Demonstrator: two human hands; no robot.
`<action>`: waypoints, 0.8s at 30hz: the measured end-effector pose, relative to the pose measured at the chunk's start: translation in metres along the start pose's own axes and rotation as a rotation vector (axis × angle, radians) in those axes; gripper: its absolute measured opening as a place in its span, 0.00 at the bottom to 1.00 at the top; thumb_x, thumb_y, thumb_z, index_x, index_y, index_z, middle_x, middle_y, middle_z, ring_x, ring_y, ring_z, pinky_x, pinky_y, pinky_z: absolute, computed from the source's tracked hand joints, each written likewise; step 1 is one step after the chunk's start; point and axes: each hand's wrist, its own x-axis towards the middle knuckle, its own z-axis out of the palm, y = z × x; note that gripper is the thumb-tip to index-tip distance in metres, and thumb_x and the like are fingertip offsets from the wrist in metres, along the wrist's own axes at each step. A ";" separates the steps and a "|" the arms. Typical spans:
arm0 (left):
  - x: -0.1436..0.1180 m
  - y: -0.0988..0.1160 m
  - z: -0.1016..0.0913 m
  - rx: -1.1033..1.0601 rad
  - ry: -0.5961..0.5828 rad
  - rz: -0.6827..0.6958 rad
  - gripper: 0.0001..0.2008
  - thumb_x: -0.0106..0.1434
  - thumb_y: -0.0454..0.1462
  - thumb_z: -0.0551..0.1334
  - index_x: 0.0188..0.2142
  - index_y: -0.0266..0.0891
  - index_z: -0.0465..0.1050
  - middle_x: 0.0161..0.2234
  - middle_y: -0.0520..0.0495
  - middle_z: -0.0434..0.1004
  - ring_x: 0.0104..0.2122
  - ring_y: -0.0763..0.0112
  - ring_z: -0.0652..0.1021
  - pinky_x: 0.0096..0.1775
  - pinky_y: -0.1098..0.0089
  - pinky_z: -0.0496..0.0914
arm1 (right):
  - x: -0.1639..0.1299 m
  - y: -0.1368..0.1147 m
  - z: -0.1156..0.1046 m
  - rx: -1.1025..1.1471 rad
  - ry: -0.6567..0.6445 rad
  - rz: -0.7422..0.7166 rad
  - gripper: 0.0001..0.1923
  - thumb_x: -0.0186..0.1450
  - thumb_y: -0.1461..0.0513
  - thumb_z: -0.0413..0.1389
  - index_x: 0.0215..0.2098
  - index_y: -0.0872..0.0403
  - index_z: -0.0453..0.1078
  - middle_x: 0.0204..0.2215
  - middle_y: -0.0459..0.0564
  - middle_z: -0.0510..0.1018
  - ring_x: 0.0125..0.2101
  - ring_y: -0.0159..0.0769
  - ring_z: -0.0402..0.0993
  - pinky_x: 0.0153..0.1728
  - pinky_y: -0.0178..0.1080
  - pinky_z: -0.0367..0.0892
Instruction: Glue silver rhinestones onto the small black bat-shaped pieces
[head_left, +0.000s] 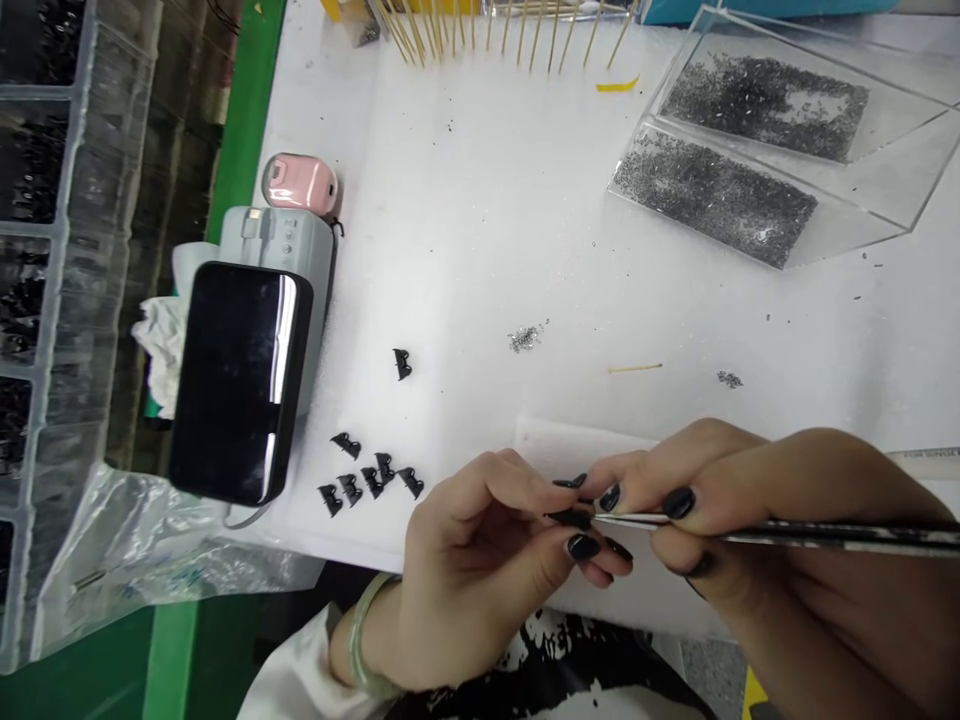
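Note:
Between the thumb and fingertips of my left hand point(487, 560) is a small black bat-shaped piece point(568, 518). My right hand point(735, 500) is closed around slim tweezers point(795, 535), whose tips meet the right end of that piece; whether they grip a tiny part there I cannot make out. Left of my hands lie several similar black pieces point(373, 482) in a group, with a single one point(403, 364) farther up. Above my hands sit a little heap of tiny shiny bits point(525, 338), a thin wooden stick point(635, 368) and a smaller heap of bits point(729, 379).
A clear acrylic tray point(885, 215) with tiny dark bits stands at upper right. To the left are a black phone point(236, 380), a grey device point(319, 250), a pink case point(304, 185) and a compartment box point(45, 230). Wooden sticks point(536, 40) line the far edge.

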 end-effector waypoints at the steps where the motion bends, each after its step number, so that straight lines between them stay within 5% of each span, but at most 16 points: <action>1: 0.000 0.000 0.000 -0.005 -0.005 -0.005 0.13 0.67 0.22 0.70 0.44 0.41 0.85 0.35 0.49 0.88 0.32 0.68 0.89 0.36 0.75 0.86 | 0.000 0.000 -0.001 0.003 -0.008 -0.002 0.15 0.71 0.68 0.59 0.48 0.39 0.70 0.44 0.45 0.84 0.43 0.42 0.86 0.39 0.38 0.84; 12: 0.003 -0.005 0.000 -0.032 -0.050 0.088 0.19 0.65 0.17 0.66 0.46 0.37 0.85 0.36 0.49 0.86 0.35 0.70 0.89 0.39 0.78 0.86 | 0.009 -0.006 0.005 -0.009 -0.020 -0.043 0.13 0.72 0.71 0.58 0.43 0.45 0.69 0.41 0.42 0.83 0.44 0.33 0.85 0.41 0.28 0.81; 24: -0.001 -0.009 -0.009 0.022 -0.124 0.153 0.19 0.69 0.18 0.63 0.50 0.38 0.83 0.40 0.50 0.79 0.38 0.61 0.90 0.42 0.69 0.88 | 0.017 -0.005 0.002 -0.003 0.021 -0.033 0.08 0.74 0.66 0.59 0.44 0.45 0.69 0.38 0.42 0.82 0.40 0.31 0.85 0.39 0.24 0.81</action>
